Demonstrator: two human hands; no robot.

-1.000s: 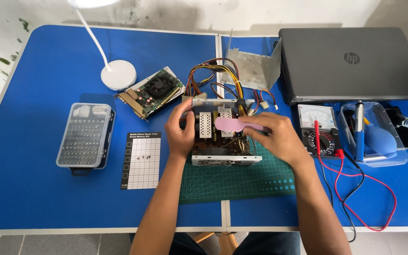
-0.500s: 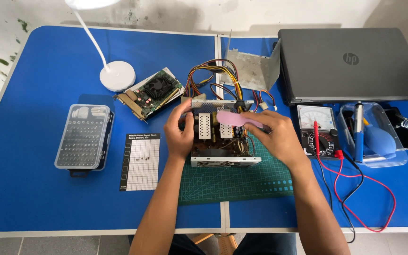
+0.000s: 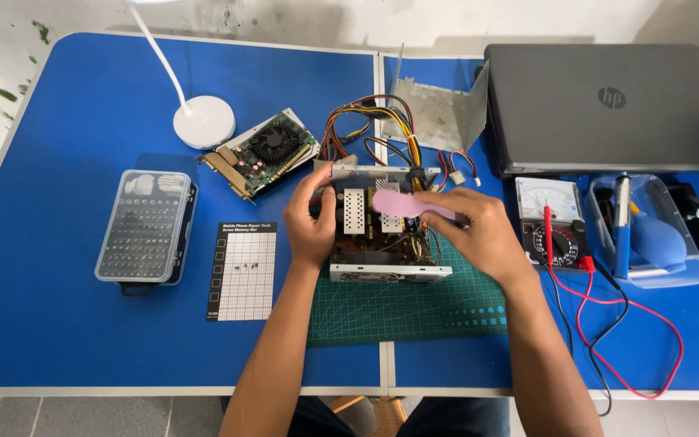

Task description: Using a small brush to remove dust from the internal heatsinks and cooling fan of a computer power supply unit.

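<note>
Since half a second ago, little has moved: the pink brush (image 3: 404, 203) sits a touch lower over the open power supply unit (image 3: 383, 235), and both hands keep their places.

Head view: the left hand (image 3: 311, 222) reaches forward from the lower middle, forearm angled up and slightly right, fingers curled over the unit's left wall and top edge, gripping it. The right hand (image 3: 476, 235) comes in from the lower right, wrist bent inward, fingers pinched narrowly round the brush's handle end. The brush lies nearly level, long axis running left to right, its broad pink end pointing left over the white heatsinks inside the unit. The unit rests on the green cutting mat (image 3: 414, 307), coloured wires (image 3: 370, 129) fanning out behind it.
</note>
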